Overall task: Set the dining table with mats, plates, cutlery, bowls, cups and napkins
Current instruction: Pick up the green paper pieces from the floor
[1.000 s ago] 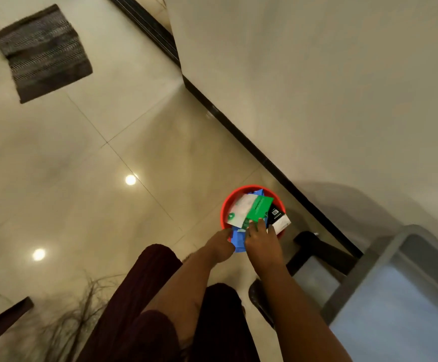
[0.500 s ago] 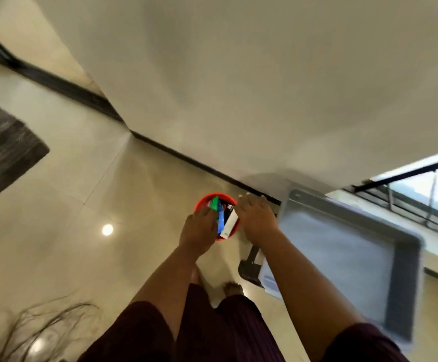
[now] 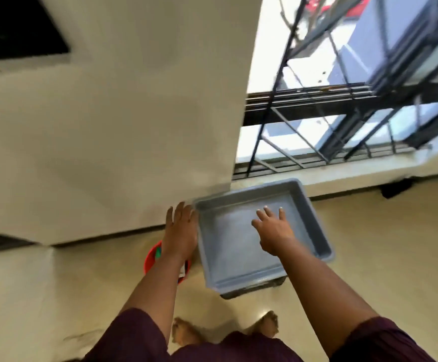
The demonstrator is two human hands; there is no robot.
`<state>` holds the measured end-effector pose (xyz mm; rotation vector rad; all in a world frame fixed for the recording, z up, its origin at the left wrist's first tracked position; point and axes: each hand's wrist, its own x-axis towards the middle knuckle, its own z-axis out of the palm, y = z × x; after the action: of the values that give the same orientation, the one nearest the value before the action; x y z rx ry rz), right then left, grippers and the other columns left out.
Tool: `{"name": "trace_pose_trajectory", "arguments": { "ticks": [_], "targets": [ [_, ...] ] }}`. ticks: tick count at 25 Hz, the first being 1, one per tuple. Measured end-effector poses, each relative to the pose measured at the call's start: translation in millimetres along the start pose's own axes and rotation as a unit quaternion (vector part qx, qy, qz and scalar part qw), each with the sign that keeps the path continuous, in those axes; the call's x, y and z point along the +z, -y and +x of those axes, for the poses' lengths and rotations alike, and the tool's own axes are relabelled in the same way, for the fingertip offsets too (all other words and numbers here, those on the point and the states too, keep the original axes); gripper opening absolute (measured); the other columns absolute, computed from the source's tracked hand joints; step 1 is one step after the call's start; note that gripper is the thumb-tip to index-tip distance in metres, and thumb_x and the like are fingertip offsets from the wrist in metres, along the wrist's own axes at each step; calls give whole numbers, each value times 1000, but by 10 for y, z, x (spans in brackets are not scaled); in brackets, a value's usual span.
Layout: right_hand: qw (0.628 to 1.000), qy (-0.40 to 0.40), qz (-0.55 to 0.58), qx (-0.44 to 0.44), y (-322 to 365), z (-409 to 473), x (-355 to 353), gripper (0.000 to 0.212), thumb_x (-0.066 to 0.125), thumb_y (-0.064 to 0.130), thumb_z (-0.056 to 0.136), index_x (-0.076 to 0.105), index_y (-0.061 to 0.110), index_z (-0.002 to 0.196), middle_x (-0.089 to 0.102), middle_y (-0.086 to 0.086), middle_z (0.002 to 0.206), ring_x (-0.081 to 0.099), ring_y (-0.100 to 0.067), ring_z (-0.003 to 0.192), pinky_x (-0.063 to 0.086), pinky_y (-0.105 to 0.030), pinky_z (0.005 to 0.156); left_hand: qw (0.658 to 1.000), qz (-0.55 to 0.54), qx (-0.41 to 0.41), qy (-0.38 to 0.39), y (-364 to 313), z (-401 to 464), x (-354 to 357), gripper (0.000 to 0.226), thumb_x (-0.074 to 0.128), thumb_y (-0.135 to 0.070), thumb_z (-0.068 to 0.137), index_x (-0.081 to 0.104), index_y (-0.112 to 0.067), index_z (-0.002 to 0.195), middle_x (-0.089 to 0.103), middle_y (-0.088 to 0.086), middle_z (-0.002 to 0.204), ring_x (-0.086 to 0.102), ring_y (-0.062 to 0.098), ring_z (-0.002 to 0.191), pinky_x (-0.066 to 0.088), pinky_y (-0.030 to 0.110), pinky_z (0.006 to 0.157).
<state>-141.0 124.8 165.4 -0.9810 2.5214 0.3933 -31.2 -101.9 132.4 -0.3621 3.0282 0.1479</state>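
The grey plastic tray [image 3: 259, 241] sits low in front of the person, raised a little off the floor on something dark that shows only at its near edge. It is a shallow square tub with a raised rim, and its far corner comes close to the cream wall [image 3: 108, 126]. The right hand [image 3: 272, 228] hovers over the inside of the tray, palm down, fingers straight and spread, holding nothing; whether the fingertips touch the tray floor I cannot tell. The left hand [image 3: 181, 228] is just beside the tray's left rim, also flat with fingers extended and nothing in it.

Below the left forearm a red bucket [image 3: 151, 257] stands on the floor, mostly hidden by the arm, with a scrap of green and blue packaging showing inside. The person wears dark maroon sleeves, and 2 bare feet [image 3: 184, 334] stand on the glossy beige tiled floor [image 3: 382, 244]. Behind the tray, a window with black metal bars [image 3: 343, 100] lets in bright daylight. The whole view is motion-blurred.
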Motion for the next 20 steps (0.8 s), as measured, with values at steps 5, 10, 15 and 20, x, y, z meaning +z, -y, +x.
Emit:
{"name": "trace_pose_trajectory", "arguments": {
  "ticks": [5,10,15,20],
  "targets": [
    [995,12,52,84,-1223,-651,422,55,52,19,94,35,21,146,17,-8,159,7,-29,149,9,-61,116,995,53,81,22,-1540,381,-22,59,71,-26,79,55,-13,134,45,16,146,30,38,142,13,63,113],
    [971,1,118,209,-2522,-1559,1001,48,51,26,94,42,24,141,33,-5,152,17,-26,147,17,-53,114,981,54,187,-4,-3173,647,108,67,52,-44,94,30,-16,151,20,13,160,4,32,150,-21,56,110],
    [886,-59,261,380,-3297,-2522,1591,37,49,21,93,52,24,130,45,1,143,26,-18,143,20,-41,113,951,52,305,9,-4588,700,148,63,45,-48,95,36,-15,148,30,10,157,13,30,149,-16,55,113],
    [809,-61,348,471,-3567,-3224,2204,36,51,19,91,54,23,127,45,2,141,31,-18,138,22,-40,112,913,87,397,36,-5611,734,268,57,46,-48,95,42,-16,142,41,7,146,27,28,144,4,59,117]
  ]
}}
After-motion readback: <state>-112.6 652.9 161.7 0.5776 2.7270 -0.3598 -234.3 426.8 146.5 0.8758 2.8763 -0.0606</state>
